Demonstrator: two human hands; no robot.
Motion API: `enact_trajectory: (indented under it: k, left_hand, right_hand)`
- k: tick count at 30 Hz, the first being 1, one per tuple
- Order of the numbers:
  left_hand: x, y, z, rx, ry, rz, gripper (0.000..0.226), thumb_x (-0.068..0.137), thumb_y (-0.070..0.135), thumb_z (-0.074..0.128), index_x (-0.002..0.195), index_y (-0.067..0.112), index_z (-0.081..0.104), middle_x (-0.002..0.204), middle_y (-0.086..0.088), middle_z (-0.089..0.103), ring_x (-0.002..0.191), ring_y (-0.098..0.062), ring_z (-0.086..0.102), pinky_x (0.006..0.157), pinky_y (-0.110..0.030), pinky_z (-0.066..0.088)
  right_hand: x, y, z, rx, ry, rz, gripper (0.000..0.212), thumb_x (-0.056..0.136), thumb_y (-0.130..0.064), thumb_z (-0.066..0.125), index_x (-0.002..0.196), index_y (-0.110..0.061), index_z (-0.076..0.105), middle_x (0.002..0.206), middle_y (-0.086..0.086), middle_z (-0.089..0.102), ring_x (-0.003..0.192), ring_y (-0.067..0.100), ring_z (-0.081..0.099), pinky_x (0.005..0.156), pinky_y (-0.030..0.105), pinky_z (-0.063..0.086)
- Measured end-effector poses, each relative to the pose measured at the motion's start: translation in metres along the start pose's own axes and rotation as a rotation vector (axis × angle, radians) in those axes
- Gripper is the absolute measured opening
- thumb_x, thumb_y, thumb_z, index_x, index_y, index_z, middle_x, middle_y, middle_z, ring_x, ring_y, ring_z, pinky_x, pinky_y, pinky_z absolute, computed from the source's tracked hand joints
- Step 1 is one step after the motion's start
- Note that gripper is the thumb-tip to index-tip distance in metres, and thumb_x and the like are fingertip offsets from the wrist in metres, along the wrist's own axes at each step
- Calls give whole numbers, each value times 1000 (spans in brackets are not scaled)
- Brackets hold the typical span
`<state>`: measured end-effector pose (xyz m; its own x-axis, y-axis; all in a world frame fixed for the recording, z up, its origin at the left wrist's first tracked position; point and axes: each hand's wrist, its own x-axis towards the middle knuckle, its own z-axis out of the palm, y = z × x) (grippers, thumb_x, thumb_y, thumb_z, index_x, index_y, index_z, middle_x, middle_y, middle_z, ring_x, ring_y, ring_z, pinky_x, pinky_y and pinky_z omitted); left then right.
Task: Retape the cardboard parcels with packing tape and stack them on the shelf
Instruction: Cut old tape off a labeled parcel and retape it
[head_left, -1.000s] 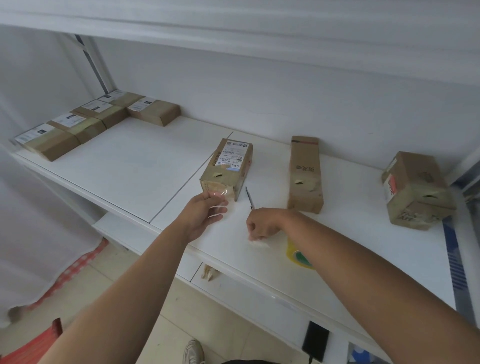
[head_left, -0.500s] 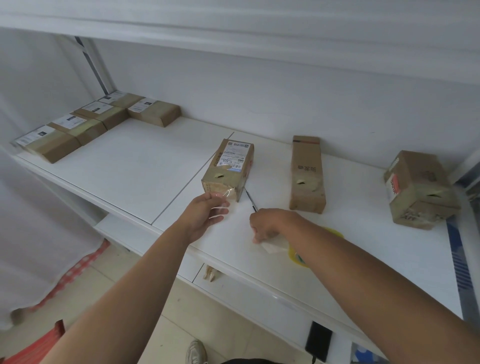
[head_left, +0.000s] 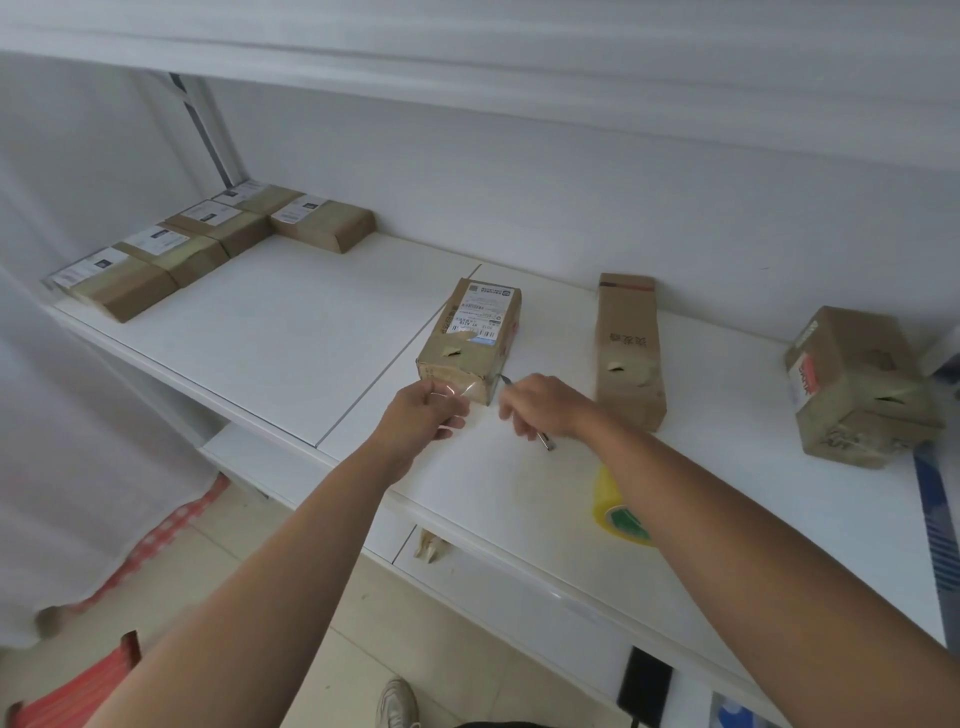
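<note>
1. While the labelled brown cardboard parcel lies at the middle of the white shelf, a clear tape strip is pinched against its near end by the left hand.
2. A thin metal blade tool is gripped in the curled right hand.
3. A yellow packing tape roll is partly hidden under the right forearm.

Parcel labels present, print unreadable.
</note>
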<state>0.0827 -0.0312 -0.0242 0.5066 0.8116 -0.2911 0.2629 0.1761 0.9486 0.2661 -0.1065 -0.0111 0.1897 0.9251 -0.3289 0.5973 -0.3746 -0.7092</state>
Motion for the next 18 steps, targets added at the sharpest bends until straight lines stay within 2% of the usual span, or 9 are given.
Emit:
enact_trajectory:
  k: [2,4,6,8,11,14,16,18]
  left_hand:
    - [0,3,4,34,6,41,11,91,11,69,95,12,59,85,-1,71,75,-16,64,70,-26,50]
    - [1,6,8,72,6,74,12,90,11,71,92,14,60,80,2,69,73,-15,65,69,-26,50]
    - [1,8,12,87,1,95,13,89,10,72,89,17,61,70,8,65,72,-13,66,67,-23,50]
    - [1,10,17,86,-5,104,11,89,10,71,92,16,62,67,10,66,70,-12,66,67,-23,50]
    - [5,16,18,168,8,88,22,88,16,70,109,10,65,85,2,75,69,-10,70,72,-27,52]
    - [19,25,5,370,165,73,42,87,29,62,126,14,58,97,-4,75,77,-16,73,82,-35,56]
    - [30,27,-5,608,293,126,41,91,28,55,130,17,56,107,-5,72,93,-23,68,86,-37,54]
    - [41,24,-7,782,303,265,46,92,29,57,135,16,52,126,-6,62,113,-28,58,92,-39,48]
  right_hand:
    - [-1,-5,1,198,49,-52,39,98,-43,50,92,-8,67,76,4,69,66,16,64,62,30,46]
    - [-1,-7,3,302,75,-94,33,96,-43,59,92,-10,66,79,2,70,70,12,66,60,26,48]
    - [0,-5,3,359,103,-128,18,93,-28,67,91,-11,66,76,0,69,70,10,66,60,24,49]
    - [2,-2,2,375,135,-155,7,93,-16,67,90,-9,66,73,1,68,67,9,64,61,25,49]
    - [3,1,0,362,210,-158,11,94,-11,65,83,-14,63,68,1,65,61,8,60,61,24,49]
    - [6,5,-4,376,331,-133,16,94,-8,61,80,-16,61,65,1,63,53,8,56,62,26,49]
    - [9,7,-8,436,397,-120,18,94,-5,61,79,-15,60,65,2,62,51,5,56,59,23,49]
    - [10,6,-11,500,417,-117,20,94,-1,61,78,-15,60,66,2,62,48,0,56,55,18,48]
